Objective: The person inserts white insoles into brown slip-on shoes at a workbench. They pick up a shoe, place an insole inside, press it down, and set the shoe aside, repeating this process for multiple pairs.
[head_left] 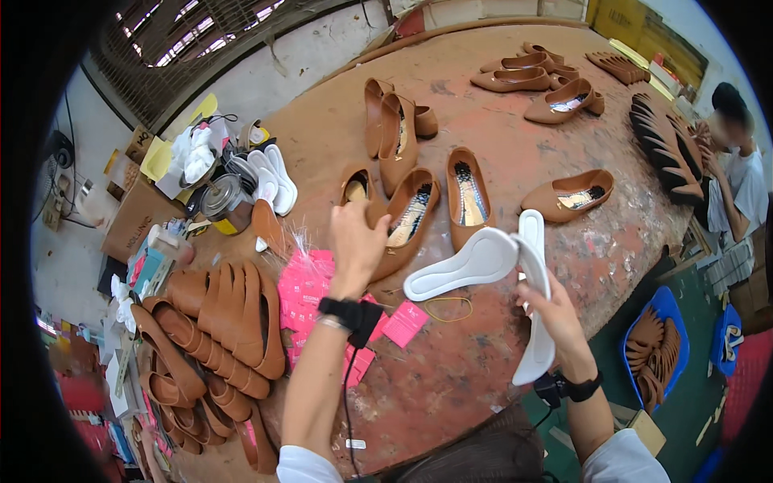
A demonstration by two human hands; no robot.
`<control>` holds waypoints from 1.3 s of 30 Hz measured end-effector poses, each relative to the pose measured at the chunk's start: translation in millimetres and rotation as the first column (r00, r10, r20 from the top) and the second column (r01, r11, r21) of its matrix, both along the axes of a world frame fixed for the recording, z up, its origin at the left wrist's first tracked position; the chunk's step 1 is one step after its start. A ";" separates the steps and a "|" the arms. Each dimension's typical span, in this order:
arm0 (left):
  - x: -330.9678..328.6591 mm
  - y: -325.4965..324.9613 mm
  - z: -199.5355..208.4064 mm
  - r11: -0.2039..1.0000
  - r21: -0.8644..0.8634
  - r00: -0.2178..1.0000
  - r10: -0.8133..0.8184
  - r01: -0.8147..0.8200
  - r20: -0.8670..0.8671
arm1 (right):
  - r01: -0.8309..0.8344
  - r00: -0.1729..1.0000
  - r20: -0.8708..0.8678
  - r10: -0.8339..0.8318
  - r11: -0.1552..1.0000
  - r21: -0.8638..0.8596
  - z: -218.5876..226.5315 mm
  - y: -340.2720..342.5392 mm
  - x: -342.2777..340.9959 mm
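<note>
My left hand (pixel 359 245) has its fingers curled at the near end of a brown pointed shoe (pixel 354 179); part of that shoe is hidden by the hand. Beside it lies another brown shoe (pixel 409 221) with a patterned strip inside. A fan of white insoles (pixel 463 264) is gripped in my right hand (pixel 554 315), above the table's near right part. They spread left, up and down from the fingers. Just beyond the insoles sits a brown flat shoe (pixel 469 197), and to the right a single brown shoe (pixel 568 196).
Pink tags (pixel 306 294), a yellow rubber band (pixel 451 309) and stacked brown shoe uppers (pixel 217 322) lie around my left forearm. A can (pixel 225 203) and more white insoles (pixel 274 181) stand far left. Another person (pixel 737 169) handles brown pieces at right, near a blue basket (pixel 656 346).
</note>
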State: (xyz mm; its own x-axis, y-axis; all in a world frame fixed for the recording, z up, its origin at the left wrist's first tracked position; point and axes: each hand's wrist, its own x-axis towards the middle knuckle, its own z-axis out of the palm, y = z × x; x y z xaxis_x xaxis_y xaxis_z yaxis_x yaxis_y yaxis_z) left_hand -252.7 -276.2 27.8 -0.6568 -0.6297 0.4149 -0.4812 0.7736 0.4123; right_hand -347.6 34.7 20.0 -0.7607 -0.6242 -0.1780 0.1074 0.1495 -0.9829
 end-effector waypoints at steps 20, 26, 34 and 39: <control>224.7 208.4 41.3 0.941 0.251 0.966 -0.252 0.229 0.064 | -0.531 0.667 0.469 0.579 0.811 -0.246 19.1 31.1 60.8; 86.8 199.6 -17.5 0.952 0.217 0.929 -0.131 0.216 -0.346 | -0.613 0.738 0.338 0.585 0.789 -0.026 48.9 64.3 76.9; 31.0 192.1 -33.2 0.949 -0.192 0.926 -0.292 0.250 -0.238 | -0.328 0.943 0.118 0.310 0.923 0.202 32.1 112.1 41.7; 100.7 172.0 -19.6 0.995 0.020 0.995 -0.095 0.095 0.030 | -0.278 0.939 0.220 0.264 0.960 0.036 36.0 126.1 33.7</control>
